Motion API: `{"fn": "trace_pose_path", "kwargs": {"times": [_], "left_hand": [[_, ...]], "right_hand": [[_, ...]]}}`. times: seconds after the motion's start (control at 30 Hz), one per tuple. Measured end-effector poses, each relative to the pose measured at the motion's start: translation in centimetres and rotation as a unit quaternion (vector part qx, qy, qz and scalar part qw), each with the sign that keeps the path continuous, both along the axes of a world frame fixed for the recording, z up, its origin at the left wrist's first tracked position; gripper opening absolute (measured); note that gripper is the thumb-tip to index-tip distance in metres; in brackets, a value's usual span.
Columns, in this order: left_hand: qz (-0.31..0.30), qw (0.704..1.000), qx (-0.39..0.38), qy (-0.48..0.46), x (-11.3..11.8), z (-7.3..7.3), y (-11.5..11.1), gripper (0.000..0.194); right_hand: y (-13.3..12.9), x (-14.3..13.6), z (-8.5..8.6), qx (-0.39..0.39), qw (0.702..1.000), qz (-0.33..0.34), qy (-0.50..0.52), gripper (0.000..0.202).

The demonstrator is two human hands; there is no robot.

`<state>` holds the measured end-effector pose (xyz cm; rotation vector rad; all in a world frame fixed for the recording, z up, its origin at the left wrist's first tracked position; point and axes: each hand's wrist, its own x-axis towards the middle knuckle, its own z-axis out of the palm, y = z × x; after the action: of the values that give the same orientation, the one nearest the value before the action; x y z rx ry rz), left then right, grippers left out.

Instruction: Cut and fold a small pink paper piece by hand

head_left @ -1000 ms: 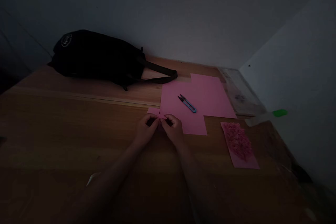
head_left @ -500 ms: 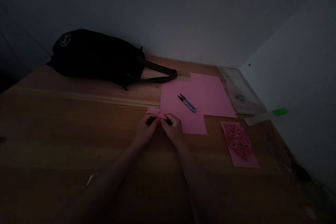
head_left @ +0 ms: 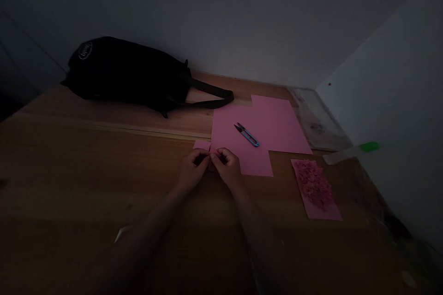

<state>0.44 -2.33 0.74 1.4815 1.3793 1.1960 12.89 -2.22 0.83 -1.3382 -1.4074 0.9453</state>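
At mid-table (head_left: 86,179), before the left edge of the sheets (head_left: 277,122), the left hand (head_left: 191,173) and right hand (head_left: 229,170) meet almost fingertip to fingertip, thumbs and forefingers pinched narrow on a piece (head_left: 213,151) of paper. The piece is small and pink, close in colour to the sheets; only a bit of it shows between and above the fingertips, so that its full outline and any folds cannot be made out in the dim light. Just beyond the left fingers lies a slip (head_left: 201,144), also pink, flat and straight-edged. The sheets, matt and smooth, form a stepped outline; on them rest the snips (head_left: 246,134), blue-handled, dark blades parted and pointing to the upper left. To the right, well apart from both hands, a card (head_left: 327,213) bears a heap of shreds (head_left: 314,183), crinkled and of a deeper pink
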Motion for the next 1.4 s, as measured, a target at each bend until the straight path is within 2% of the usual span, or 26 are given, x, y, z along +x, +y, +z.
{"fn": "trace_pose_path", "kwargs": {"times": [0.53,1.4], "left_hand": [[0.006,1.000,-0.001,-0.028,0.05,0.17,0.03,0.011],[0.006,1.000,-0.007,-0.017,-0.04,0.16,0.04,0.012]], "right_hand": [[0.01,0.05,0.05,-0.005,1.000,-0.008,-0.010,0.017],[0.08,0.06,-0.01,0.000,1.000,-0.010,-0.011,0.016]]}}
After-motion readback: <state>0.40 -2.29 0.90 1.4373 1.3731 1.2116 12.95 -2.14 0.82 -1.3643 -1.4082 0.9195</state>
